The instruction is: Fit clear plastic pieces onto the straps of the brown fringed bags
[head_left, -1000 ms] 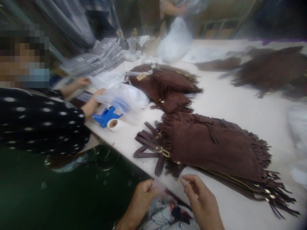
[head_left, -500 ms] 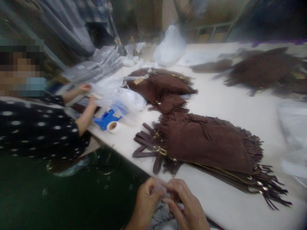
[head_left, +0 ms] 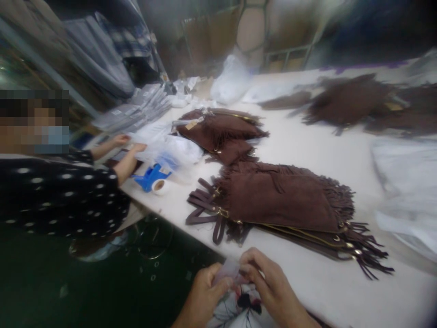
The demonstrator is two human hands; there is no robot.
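At the near edge of the table, my left hand pinches a small translucent plastic piece, perhaps a little bag. The fingertips of my right hand are closed at its other side. Just beyond my hands lies a stack of dark brown fringed suede bags, with brass zips and rings. Brown straps stick out from its left end. Below my fingers shows a patterned white cloth, partly hidden by my hands.
More brown fringed bags lie behind the stack, others at the far right. A co-worker in a dotted top handles clear plastic on the left. A blue tape dispenser, a white roll and plastic sheets lie on the table.
My hands have drawn slightly apart, and more of the translucent plastic piece shows between them. The view has shifted a little, so the stack appears farther left.
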